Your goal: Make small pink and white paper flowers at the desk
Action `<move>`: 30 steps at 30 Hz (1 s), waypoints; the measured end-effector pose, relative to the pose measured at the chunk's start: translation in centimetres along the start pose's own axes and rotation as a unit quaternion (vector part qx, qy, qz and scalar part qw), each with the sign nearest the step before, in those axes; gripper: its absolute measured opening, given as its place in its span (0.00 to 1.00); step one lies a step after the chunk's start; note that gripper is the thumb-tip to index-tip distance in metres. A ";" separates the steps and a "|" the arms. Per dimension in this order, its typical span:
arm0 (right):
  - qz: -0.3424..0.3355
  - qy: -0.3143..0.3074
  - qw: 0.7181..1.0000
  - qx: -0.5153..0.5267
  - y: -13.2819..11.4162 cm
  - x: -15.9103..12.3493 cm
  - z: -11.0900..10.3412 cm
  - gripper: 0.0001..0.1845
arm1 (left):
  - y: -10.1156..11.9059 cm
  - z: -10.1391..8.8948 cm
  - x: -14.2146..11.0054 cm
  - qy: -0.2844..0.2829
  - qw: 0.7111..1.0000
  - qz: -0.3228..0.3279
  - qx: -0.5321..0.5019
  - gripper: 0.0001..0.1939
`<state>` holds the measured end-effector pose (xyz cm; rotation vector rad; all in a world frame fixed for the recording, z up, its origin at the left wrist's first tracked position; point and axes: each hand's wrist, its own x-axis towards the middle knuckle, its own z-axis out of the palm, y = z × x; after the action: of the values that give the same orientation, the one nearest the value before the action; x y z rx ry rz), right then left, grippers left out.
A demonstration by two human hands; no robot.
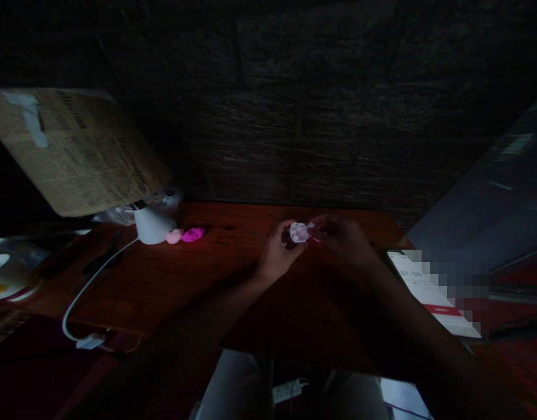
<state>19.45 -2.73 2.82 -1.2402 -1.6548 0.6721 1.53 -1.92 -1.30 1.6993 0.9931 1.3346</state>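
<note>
Over the middle of the wooden table, my left hand (280,251) is closed around a pale pink crumpled piece (299,232), which looks like a ruffled flower of cloth or paper. My right hand (338,234) meets it from the right, its fingers pinched at the piece's edge. A small bit of darker pink shows at those fingertips, though dim light hides what it is. To the left, a peach-pink crumpled piece (174,235) and a magenta crumpled piece (193,234) lie side by side on the table.
A lamp with a newsprint shade (84,151) and white base (152,226) stands at the left, its white cable (82,290) running off the front edge of the table (233,224). Scissors-like dark handles (102,259) lie nearby. At right is a lit phone or tablet (430,291). A dark block wall (294,116) rises behind.
</note>
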 end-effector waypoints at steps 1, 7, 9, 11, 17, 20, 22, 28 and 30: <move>-0.002 0.006 1.000 -0.008 0.0 0.0 0.1 0.14 | 0.0 0.0 0.0 -0.002 1.000 -0.002 0.002 0.26; -0.007 0.007 1.000 -0.026 -0.7 -0.2 0.4 0.08 | 0.0 0.1 -0.1 -0.006 1.000 -0.007 0.002 0.26; -0.005 0.012 1.000 -0.025 -0.8 -0.3 0.5 0.07 | 0.0 0.1 -0.1 -0.004 1.000 -0.010 0.002 0.26; 0.001 0.015 1.000 -0.024 -0.8 -0.4 0.6 0.07 | 0.1 0.1 -0.1 -0.001 1.000 -0.009 -0.005 0.25; -0.008 -0.010 0.999 -0.031 -0.7 -0.3 0.5 0.09 | 0.0 0.2 0.0 -0.001 1.000 -0.003 -0.017 0.25; -0.013 -0.017 0.999 -0.033 -0.6 -0.3 0.4 0.09 | -0.2 0.2 -0.1 -0.001 1.000 0.001 -0.016 0.25; -0.013 -0.011 0.999 -0.034 -0.4 -0.3 0.4 0.09 | -0.3 0.2 -0.1 -0.005 1.000 0.001 -0.017 0.26; 0.010 -0.001 1.000 -0.025 0.4 -0.2 0.6 0.08 | -0.2 0.2 -0.3 -0.013 1.000 0.004 0.003 0.24; 0.014 -0.007 1.000 -0.012 0.6 -0.1 0.5 0.08 | -0.1 0.2 -0.3 -0.013 1.000 0.009 0.005 0.24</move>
<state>19.26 -2.60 2.02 -1.2820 -1.6636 0.6810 1.63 -2.20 -1.55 1.7322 0.9734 1.3173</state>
